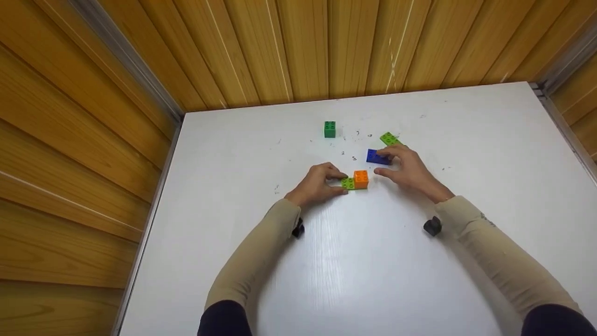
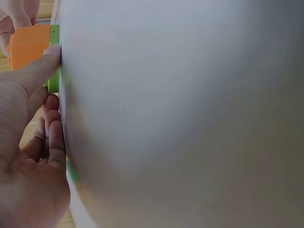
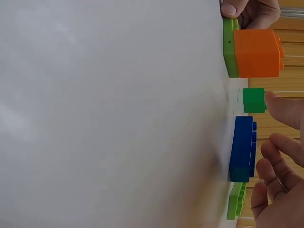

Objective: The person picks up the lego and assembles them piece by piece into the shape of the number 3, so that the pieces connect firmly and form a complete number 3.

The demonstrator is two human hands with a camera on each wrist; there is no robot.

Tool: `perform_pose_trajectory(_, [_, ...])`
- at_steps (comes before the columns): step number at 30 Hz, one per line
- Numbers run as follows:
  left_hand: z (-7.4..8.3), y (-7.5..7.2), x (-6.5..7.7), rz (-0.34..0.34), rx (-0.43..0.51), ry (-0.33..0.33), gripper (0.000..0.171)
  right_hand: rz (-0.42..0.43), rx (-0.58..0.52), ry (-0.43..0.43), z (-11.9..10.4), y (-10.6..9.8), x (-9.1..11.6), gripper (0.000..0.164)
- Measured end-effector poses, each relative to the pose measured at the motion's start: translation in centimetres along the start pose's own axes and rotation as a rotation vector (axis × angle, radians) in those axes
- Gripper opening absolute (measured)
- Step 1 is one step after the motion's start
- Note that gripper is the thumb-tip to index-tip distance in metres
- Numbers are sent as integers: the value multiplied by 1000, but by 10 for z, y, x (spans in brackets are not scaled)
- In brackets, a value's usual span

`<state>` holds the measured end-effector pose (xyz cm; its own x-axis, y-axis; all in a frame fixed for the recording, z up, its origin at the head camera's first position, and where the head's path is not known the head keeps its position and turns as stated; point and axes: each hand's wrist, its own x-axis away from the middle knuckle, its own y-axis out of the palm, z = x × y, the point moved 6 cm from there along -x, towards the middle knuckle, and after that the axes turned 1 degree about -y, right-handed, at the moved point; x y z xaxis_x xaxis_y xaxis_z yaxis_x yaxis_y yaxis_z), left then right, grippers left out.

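With thumb and fingers, my left hand [image 1: 317, 185] pinches the left end of a flat light-green brick [image 1: 348, 183] on the table. An orange block [image 1: 361, 178] with studs on top sits on that brick's right end. My right hand [image 1: 406, 171] hovers beside a flat blue brick [image 1: 375, 157], its fingertips over the studs and its thumb held apart toward the orange block. In the right wrist view a gap shows between those fingers and the blue brick [image 3: 242, 149]. Nothing is held in the right hand.
Beyond the blue brick lies another flat light-green brick [image 1: 388, 138], partly behind the right hand. A dark-green block [image 1: 329, 129] stands farther back on the white table [image 1: 233, 154]. Wood-look panels [image 1: 303, 51] rise behind the table and at its left.
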<state>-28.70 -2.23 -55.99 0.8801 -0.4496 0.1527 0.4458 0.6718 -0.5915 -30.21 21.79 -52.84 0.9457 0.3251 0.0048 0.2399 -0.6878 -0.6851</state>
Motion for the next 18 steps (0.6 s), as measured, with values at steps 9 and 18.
perform_pose_trajectory(9, [2, 0, -2, -31, -8, -14, 42, 35, 26, 84, 14, -4, -8, 58])
perform_pose_trajectory(18, [4, -3, -4, -44, -23, -41, 43, 84, 26, 92, 21, -4, -12, 54])
